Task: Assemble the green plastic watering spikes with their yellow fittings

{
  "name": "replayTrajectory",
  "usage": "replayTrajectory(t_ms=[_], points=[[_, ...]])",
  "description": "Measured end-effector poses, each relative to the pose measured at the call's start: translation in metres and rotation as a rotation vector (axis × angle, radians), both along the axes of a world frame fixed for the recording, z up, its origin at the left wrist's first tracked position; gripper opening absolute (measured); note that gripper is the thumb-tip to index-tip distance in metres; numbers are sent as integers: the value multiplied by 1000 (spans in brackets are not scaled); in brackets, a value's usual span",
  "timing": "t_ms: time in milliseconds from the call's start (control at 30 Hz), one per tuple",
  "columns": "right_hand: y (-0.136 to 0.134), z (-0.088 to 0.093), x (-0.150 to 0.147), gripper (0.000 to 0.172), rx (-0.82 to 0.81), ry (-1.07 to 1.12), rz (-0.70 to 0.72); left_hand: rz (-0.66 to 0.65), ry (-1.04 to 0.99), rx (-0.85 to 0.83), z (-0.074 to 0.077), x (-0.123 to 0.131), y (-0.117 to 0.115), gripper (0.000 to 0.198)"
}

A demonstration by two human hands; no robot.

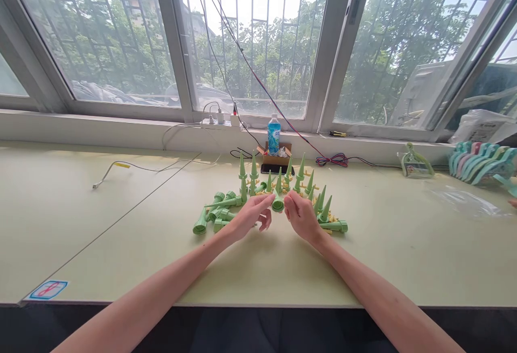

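My left hand (253,214) and my right hand (299,214) meet over the pale green table (121,223). Between their fingertips sits a green plastic cone spike (277,202), its round open end facing me. The left thumb and fingers pinch its left side; the right fingers curl at its right side and touch it. Behind it stand several upright green cone spikes (278,178). More green spikes lie flat in a pile (216,214) left of my left hand, and another lies on its side (334,226) right of my right hand. Small yellow parts (332,217) are scattered among them.
A blue water bottle (273,135) stands in a small cardboard box (277,157) at the window sill. Cables (133,167) run across the table's left and back. Pastel plastic hangers (482,161) and a clear bag (464,201) lie at the right, where another person's fingertip (512,202) shows.
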State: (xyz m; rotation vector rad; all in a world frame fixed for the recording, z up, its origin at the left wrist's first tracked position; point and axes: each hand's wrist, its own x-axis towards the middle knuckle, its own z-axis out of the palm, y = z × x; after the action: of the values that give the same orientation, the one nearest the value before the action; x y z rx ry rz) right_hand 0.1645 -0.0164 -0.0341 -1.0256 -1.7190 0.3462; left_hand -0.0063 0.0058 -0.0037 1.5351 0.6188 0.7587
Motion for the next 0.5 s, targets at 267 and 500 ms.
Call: replayTrajectory(t_ms=[267,500], points=[[2,-2,0,42,-38,-26,-39,95,78,150,-1,0,-1,40],[2,-2,0,44,-40,-19,-58,96,116,329,-4,1,-2,37]])
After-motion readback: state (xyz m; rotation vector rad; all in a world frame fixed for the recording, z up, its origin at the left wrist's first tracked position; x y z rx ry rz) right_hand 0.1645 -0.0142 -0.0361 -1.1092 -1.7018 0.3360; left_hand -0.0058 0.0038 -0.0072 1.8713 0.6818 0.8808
